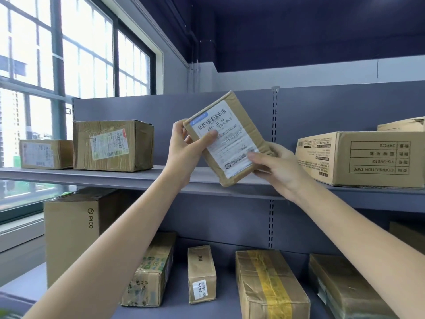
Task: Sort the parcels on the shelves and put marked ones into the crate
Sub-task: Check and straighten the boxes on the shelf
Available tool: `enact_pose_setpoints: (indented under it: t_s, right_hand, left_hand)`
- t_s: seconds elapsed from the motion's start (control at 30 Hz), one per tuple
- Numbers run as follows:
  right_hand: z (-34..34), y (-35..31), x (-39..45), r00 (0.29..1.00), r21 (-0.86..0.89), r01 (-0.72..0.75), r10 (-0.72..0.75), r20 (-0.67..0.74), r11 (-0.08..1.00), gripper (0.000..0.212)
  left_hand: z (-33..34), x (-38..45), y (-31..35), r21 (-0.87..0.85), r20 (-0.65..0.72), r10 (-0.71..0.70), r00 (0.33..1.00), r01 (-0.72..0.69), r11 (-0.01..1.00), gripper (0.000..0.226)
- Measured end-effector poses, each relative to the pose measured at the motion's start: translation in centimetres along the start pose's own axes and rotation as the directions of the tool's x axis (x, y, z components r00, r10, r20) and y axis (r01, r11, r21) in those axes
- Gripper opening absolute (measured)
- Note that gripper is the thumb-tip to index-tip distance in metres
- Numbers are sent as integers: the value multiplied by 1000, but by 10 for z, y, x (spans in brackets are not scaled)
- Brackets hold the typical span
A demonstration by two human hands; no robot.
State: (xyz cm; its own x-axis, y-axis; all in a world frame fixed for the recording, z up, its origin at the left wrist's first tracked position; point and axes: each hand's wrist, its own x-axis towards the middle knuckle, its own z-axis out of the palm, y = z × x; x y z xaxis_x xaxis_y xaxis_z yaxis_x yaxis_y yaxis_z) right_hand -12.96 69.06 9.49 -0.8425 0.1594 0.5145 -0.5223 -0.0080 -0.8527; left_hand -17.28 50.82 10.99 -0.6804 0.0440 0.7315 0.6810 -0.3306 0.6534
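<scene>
Head view: a small flat parcel (230, 139) is held up in front of the upper shelf (128, 178), tilted, with its white shipping label (226, 141) facing the camera. The parcel is clear of the shelf and touches no other box.

Left hand (184, 148) — grips the parcel's upper-left end; the thumb lies across the label face, and the fingers are curled behind the cardboard. Right hand (278, 166) — grips the lower-right end; the thumb presses the label's lower corner, and the fingers wrap round the far edge.

Upper shelf, left portion: a low labelled box (44, 154) stands just beside a taller taped box (112, 146); the two appear to touch. Upper shelf, right portion: a large carton (361, 157) printed "CORRECTION TAPE" sits with its text inverted, and another box (401, 125) stands behind or on it; which one cannot be told.

Lower shelf (225, 256), left to right: a tall box marked "PICO" (73, 236), a box with green printed tape (149, 272), a narrow upright box (202, 273) bearing a small handwritten sticker, a box with a yellow tape band (269, 284), and a further taped box (347, 286) at the right edge. A large window (69, 65) lies to the left of the shelving.
</scene>
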Motion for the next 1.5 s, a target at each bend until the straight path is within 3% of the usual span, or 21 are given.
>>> enact_pose_setpoints:
  t_s: [0.1, 0.2, 0.3, 0.43, 0.57, 0.67, 0.73, 1.0, 1.33, 1.5]
  right_hand:
    - [1, -4, 8, 981, 105, 115, -97, -170, 988, 53]
    - [5, -9, 18, 925, -1, 257, -246, -291, 966, 43]
    - [13, -15, 25, 897, -209, 333, -377, -232, 920, 36]
    - [19, -7, 32, 901, -477, 337, -425, -85, 811, 46]
    - [21, 3, 42, 928, -674, 318, -365, 77, 667, 56]
    - [24, 7, 53, 930, -773, 353, -291, 226, 527, 66]
    - [27, 10, 63, 927, -819, 364, -259, 271, 444, 71]
    - [42, 34, 105, 946, -871, 315, -192, 260, 376, 74]
    - [52, 48, 146, 961, -916, 276, -83, 264, 290, 78]
    - [53, 55, 157, 962, -917, 271, -64, 264, 294, 78]
  left_hand:
    - [-11, 5, -3, 115, -41, 14, 999, -9, 993, 30]
    - [-21, 8, -9, 292, -23, 10, 1000, -2, 956, 26]
    - [-26, 10, -13, 327, 9, -29, 1000, 24, 945, 29]
    - [-33, 14, -21, 364, -14, -36, 999, 38, 931, 48]
    - [-41, 20, -34, 537, 62, 27, 998, -56, 842, 83]
    - [-46, 28, -44, 799, 165, 138, 977, -214, 562, 79]
    - [-50, 36, -51, 851, 211, 134, 968, -250, 463, 77]
    - [-68, 73, -77, 869, 236, 47, 971, -232, 436, 75]
    - [-73, 112, -98, 939, 229, -25, 973, -215, 267, 67]
    - [-75, 119, -109, 942, 211, -29, 977, -195, 273, 67]
